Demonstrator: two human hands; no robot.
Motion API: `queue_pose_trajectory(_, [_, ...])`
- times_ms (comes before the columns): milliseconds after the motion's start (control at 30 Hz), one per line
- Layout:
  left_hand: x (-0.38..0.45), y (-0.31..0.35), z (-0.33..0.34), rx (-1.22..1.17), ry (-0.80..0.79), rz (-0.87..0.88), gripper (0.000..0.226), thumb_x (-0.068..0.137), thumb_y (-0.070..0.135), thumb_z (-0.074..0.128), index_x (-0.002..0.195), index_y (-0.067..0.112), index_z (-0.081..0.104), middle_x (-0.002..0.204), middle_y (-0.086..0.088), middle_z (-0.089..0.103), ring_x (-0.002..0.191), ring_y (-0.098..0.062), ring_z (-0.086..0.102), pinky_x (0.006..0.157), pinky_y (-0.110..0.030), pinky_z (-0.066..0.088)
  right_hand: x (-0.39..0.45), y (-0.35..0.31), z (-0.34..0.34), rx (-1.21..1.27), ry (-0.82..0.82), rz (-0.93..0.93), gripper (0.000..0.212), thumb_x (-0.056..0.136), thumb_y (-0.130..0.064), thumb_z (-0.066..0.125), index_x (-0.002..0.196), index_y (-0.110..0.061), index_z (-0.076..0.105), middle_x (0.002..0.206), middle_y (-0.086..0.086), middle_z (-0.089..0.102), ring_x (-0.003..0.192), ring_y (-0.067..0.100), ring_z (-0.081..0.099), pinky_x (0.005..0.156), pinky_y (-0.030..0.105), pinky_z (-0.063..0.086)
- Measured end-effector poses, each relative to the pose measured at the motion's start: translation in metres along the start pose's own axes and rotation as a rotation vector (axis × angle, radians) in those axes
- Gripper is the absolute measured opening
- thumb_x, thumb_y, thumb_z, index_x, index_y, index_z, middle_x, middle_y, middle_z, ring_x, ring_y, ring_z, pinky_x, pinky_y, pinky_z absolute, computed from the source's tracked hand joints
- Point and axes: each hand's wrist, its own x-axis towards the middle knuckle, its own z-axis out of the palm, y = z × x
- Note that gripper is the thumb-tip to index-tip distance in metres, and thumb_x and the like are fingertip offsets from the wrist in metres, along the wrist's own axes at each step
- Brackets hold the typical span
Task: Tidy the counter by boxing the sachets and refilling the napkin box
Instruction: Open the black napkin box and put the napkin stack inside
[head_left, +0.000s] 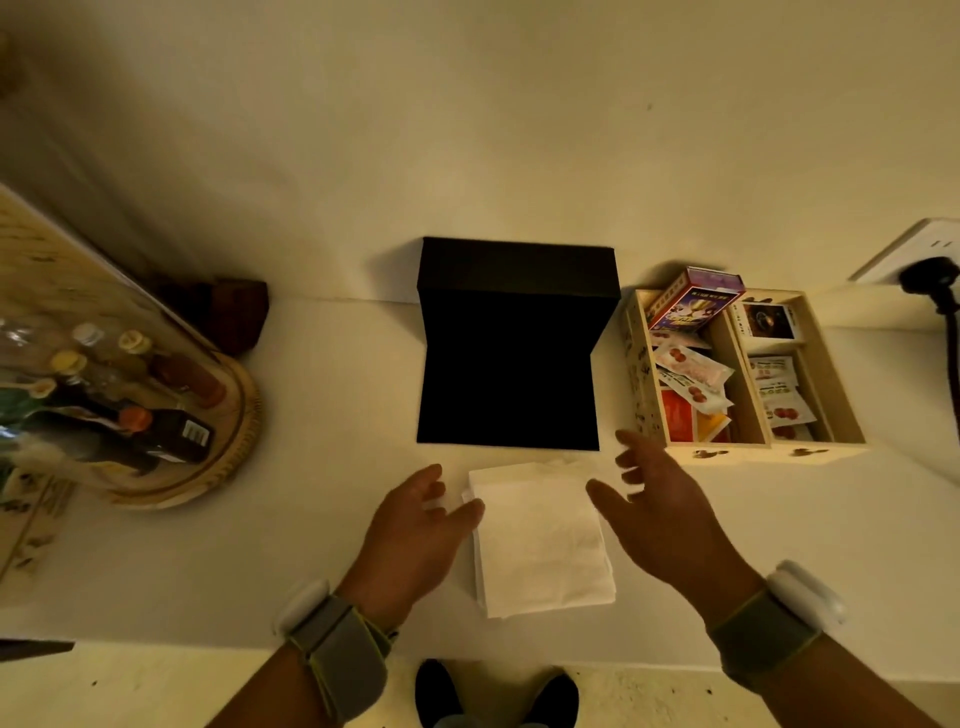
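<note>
A stack of white napkins (540, 540) lies flat on the pale counter, just in front of a black napkin box (509, 374) whose lid stands open against the wall. My left hand (415, 519) is at the stack's left edge, fingers spread, thumb touching the napkins. My right hand (660, 499) hovers open at the stack's right edge, holding nothing. To the right stands a wooden box (748, 447) with two compartments, filled with several sachets (691, 374) and a small purple carton (693, 301).
A round woven tray (228, 457) with several bottles under a clear cover stands at the left. A dark wooden block (239, 312) sits behind it. A white power strip with a black plug (924, 275) is at the far right. The counter's front edge runs near my wrists.
</note>
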Motion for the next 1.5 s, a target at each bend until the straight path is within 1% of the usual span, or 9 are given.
queue_pose_trajectory(133, [-0.003, -0.003, 0.015, 0.031, -0.039, -0.002, 0.082, 0.08, 0.019, 0.076, 0.148, 0.02, 0.028, 0.137, -0.003, 0.047, 0.105, -0.014, 0.049, 0.083, -0.027, 0.044, -0.005, 0.001, 0.002, 0.228, -0.238, 0.37, 0.078, 0.075, -0.034, 0.074, 0.139, -0.02, 0.033, 0.128, 0.007, 0.051, 0.108, 0.025, 0.053, 0.092, 0.038, 0.046])
queue_pose_trajectory(233, [-0.005, -0.005, 0.026, 0.029, -0.066, 0.01, 0.087, 0.079, 0.011, 0.077, 0.149, 0.018, 0.025, 0.137, -0.006, 0.047, 0.107, -0.018, 0.052, 0.091, -0.032, 0.045, -0.009, -0.003, 0.012, 0.382, -0.239, 0.427, 0.07, 0.071, -0.022, 0.079, 0.13, -0.016, 0.042, 0.114, 0.006, 0.055, 0.093, 0.021, 0.056, 0.077, 0.03, 0.05])
queue_pose_trajectory(433, [-0.004, -0.017, 0.03, 0.063, -0.086, 0.078, 0.093, 0.075, 0.008, 0.08, 0.149, 0.02, 0.025, 0.117, 0.006, 0.051, 0.103, -0.016, 0.057, 0.09, -0.034, 0.049, -0.013, -0.007, 0.029, 0.498, -0.226, 0.368, 0.027, 0.071, -0.009, 0.075, 0.085, -0.021, 0.056, 0.085, -0.005, 0.058, 0.076, 0.014, 0.056, 0.063, 0.025, 0.048])
queue_pose_trajectory(533, [-0.003, -0.022, 0.019, 0.041, -0.141, 0.146, 0.103, 0.071, 0.01, 0.082, 0.15, 0.025, 0.017, 0.116, 0.014, 0.051, 0.106, -0.011, 0.055, 0.083, -0.024, 0.049, -0.021, -0.007, 0.028, 0.571, -0.281, 0.198, 0.033, 0.073, -0.006, 0.072, 0.098, -0.024, 0.06, 0.099, 0.006, 0.066, 0.092, 0.026, 0.062, 0.076, 0.038, 0.055])
queue_pose_trajectory(633, [0.002, -0.015, 0.004, -0.05, -0.216, 0.231, 0.107, 0.068, 0.005, 0.083, 0.147, 0.032, 0.017, 0.126, 0.011, 0.056, 0.116, -0.011, 0.055, 0.085, -0.022, 0.052, -0.022, -0.014, 0.018, 0.579, -0.276, -0.057, 0.035, 0.076, -0.005, 0.071, 0.105, -0.018, 0.057, 0.101, 0.004, 0.064, 0.095, 0.02, 0.061, 0.076, 0.026, 0.053])
queue_pose_trajectory(867, [0.012, 0.015, -0.008, -0.064, -0.254, 0.543, 0.04, 0.068, 0.01, 0.083, 0.106, 0.016, 0.069, 0.099, 0.006, 0.075, 0.097, -0.015, 0.07, 0.08, -0.023, 0.054, -0.015, -0.037, 0.003, 0.576, -0.142, -0.484, 0.048, 0.073, -0.002, 0.072, 0.11, -0.025, 0.05, 0.104, -0.009, 0.06, 0.096, 0.0, 0.061, 0.078, 0.012, 0.049])
queue_pose_trajectory(1167, [0.024, -0.013, 0.016, 0.042, -0.207, 0.582, 0.04, 0.077, -0.005, 0.075, 0.109, 0.017, 0.065, 0.103, -0.002, 0.071, 0.097, -0.004, 0.067, 0.082, -0.016, 0.052, -0.001, -0.012, 0.03, 0.523, -0.191, -0.276, 0.031, 0.078, -0.001, 0.068, 0.098, -0.021, 0.056, 0.091, -0.002, 0.063, 0.084, 0.01, 0.066, 0.074, 0.019, 0.055])
queue_pose_trajectory(1333, [0.029, -0.01, 0.014, 0.082, -0.202, 0.618, 0.046, 0.074, -0.004, 0.077, 0.102, 0.03, 0.063, 0.091, 0.022, 0.072, 0.091, 0.003, 0.067, 0.078, -0.01, 0.05, -0.001, -0.01, 0.027, 0.49, -0.148, -0.315, 0.027, 0.076, -0.01, 0.072, 0.095, -0.02, 0.056, 0.088, 0.006, 0.064, 0.083, 0.019, 0.066, 0.07, 0.028, 0.058])
queue_pose_trajectory(1500, [0.037, -0.018, 0.008, 0.04, -0.263, 0.53, 0.035, 0.083, -0.005, 0.069, 0.111, 0.015, 0.066, 0.104, 0.003, 0.071, 0.101, -0.012, 0.067, 0.086, -0.024, 0.052, -0.004, 0.002, 0.031, 0.617, -0.198, -0.173, 0.035, 0.079, -0.007, 0.069, 0.106, -0.027, 0.06, 0.102, -0.004, 0.068, 0.098, 0.013, 0.064, 0.082, 0.022, 0.053])
